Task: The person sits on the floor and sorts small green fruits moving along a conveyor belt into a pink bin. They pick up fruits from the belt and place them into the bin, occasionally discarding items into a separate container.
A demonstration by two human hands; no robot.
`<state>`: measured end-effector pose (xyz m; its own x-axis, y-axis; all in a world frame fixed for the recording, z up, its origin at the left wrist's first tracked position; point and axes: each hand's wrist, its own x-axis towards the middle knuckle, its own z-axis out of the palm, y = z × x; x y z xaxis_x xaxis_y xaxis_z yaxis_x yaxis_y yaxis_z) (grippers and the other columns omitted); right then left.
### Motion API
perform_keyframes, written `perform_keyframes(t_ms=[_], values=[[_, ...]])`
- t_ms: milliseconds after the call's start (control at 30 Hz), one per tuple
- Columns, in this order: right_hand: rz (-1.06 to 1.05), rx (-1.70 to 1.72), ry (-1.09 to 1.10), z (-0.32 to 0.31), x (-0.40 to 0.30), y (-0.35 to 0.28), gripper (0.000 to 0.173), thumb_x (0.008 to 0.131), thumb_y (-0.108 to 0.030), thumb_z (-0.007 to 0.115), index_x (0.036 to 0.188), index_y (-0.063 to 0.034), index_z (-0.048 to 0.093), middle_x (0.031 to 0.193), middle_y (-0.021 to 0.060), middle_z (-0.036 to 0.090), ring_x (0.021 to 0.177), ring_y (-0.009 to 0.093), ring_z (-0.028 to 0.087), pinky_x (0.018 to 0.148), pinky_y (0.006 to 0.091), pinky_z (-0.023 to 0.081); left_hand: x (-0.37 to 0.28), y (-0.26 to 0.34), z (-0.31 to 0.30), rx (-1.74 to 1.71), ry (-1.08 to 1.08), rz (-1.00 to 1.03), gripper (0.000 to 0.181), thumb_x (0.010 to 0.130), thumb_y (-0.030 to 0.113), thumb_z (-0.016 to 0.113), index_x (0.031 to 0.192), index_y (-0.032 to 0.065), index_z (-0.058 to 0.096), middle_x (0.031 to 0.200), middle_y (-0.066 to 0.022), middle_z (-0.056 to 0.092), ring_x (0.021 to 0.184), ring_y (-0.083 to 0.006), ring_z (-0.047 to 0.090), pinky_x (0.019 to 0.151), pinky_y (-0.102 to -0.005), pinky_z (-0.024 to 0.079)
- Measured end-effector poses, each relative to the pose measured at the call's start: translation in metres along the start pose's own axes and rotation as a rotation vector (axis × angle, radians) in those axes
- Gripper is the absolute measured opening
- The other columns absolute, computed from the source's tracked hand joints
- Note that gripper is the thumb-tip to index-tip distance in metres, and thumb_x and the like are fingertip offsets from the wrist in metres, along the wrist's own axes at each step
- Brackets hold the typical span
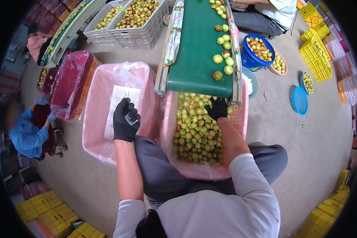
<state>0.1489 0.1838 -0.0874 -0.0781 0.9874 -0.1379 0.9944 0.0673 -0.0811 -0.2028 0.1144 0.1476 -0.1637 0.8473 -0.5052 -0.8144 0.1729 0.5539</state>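
My left hand (126,119), in a black dotted work glove, is raised with curled fingers over a crate lined with pink plastic film (96,89). A printed paper sheet (118,92) leans inside that crate, partly behind the hand. Whether the fingers hold anything is hidden. Between my knees stands a second pink-lined crate (202,172), filled with green and brownish jujubes (193,128). My right hand (218,109), also black-gloved, rests on the jujubes at its far side with fingers spread, just below the end of a green conveyor belt (196,59).
Jujubes (223,61) lie along the belt's right side. Right of it stand a blue bucket of fruit (257,53) and a blue basket (299,100). Grey crates of jujubes (134,29) are at the back left. A seated person in blue (32,131) handles a red-lined crate (70,83).
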Motion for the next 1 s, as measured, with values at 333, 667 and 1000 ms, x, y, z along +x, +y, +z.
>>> perform_keyframes(t_ms=[333,667,1000], values=[[-0.006,0.107,0.245,0.010,-0.090,-0.009,0.075,0.071,-0.061,0.054,0.131,-0.0182,0.041,0.134,0.0136,0.035,0.126,0.042,0.020,0.104,0.0516,0.015,-0.007,0.000,0.002,0.036,0.016,0.044,0.010,0.086,0.021,0.053,0.082,0.0132,0.057,0.061,0.0020,0.050,0.044,-0.0078,0.039,0.037,-0.0212,0.030],[-0.046,0.210,0.002,0.023,-0.151,-0.001,0.060,0.068,-0.049,0.063,0.118,-0.0162,0.053,0.123,0.0196,0.044,0.112,0.037,0.041,0.094,0.0452,0.035,-0.011,-0.005,-0.016,0.003,-0.037,0.002,0.010,0.085,0.022,0.054,0.079,0.0140,0.056,0.060,0.0022,0.049,0.042,-0.0085,0.038,0.036,-0.0226,0.030],[-0.074,0.094,-0.284,0.005,-0.198,-0.024,0.080,0.063,-0.058,0.063,0.132,-0.0282,0.036,0.138,0.0193,0.030,0.128,0.046,0.019,0.102,0.0521,0.023,-0.025,-0.003,-0.022,0.008,-0.019,0.036,0.009,0.084,0.022,0.055,0.078,0.0152,0.056,0.058,0.0033,0.044,0.042,-0.0085,0.036,0.036,-0.0229,0.030]])
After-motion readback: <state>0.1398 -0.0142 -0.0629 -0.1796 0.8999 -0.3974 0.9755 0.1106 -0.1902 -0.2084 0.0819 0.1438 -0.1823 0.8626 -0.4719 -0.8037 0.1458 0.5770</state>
